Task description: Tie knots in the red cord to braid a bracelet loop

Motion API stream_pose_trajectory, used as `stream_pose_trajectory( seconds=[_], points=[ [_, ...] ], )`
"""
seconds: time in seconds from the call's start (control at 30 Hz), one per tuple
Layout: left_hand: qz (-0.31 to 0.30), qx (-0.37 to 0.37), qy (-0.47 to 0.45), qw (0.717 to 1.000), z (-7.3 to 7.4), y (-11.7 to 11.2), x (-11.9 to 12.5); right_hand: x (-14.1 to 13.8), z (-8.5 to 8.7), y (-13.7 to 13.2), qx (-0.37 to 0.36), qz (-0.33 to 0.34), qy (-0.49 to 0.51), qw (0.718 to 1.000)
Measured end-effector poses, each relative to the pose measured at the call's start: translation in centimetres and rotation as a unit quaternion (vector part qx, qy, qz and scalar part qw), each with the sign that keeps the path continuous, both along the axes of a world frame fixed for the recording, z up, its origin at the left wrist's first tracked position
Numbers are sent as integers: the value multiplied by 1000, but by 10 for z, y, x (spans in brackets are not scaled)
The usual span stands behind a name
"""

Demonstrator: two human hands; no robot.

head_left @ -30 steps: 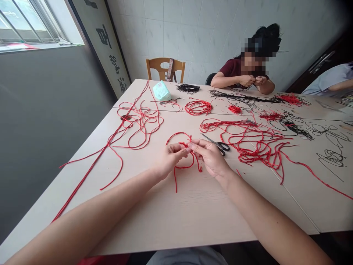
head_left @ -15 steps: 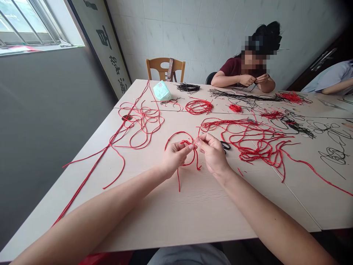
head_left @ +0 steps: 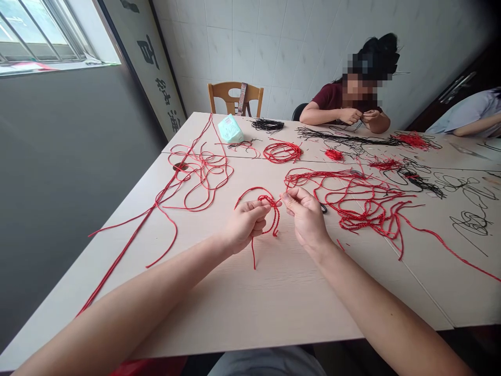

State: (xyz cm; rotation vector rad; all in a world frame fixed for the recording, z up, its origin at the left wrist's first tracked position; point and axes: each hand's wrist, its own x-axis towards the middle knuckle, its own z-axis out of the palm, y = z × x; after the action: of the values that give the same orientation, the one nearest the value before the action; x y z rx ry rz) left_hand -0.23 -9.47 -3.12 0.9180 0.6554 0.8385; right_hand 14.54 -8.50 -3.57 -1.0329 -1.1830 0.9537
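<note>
A looped, twisted red cord [head_left: 250, 189] hangs over the table between my hands. My left hand [head_left: 248, 222] is closed in a pinch on it, close to a small knotted cluster of loops. Just right of it, my right hand [head_left: 307, 214] pinches a thin red cord end drawn out from the cluster. One cord tail hangs below my left hand and another curls beneath the knot. My fingertips hide part of the knot. Scissors with black handles [head_left: 323, 208] lie mostly hidden behind my right hand.
Tangled red cords [head_left: 368, 209] spread to the right. Loose red cords [head_left: 203, 177] lie at left. Farther back are a coiled red cord bundle [head_left: 282, 151], a pale green packet [head_left: 230, 129] and black cords [head_left: 340, 137]. Across the table a person [head_left: 332, 107] handles dark cord; another sits at far right.
My right hand has moved slightly right, away from my left, drawing the thin cord out. The small loops at the knot show more plainly, and the curled tail has shifted.
</note>
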Motion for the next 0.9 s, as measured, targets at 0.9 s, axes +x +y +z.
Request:
stream_pose_trajectory(
  seconds=[0.9],
  points=[
    [83,54,95,991,-16,19,-17,10,-4,-3,132,-64,-344,927]
  ],
)
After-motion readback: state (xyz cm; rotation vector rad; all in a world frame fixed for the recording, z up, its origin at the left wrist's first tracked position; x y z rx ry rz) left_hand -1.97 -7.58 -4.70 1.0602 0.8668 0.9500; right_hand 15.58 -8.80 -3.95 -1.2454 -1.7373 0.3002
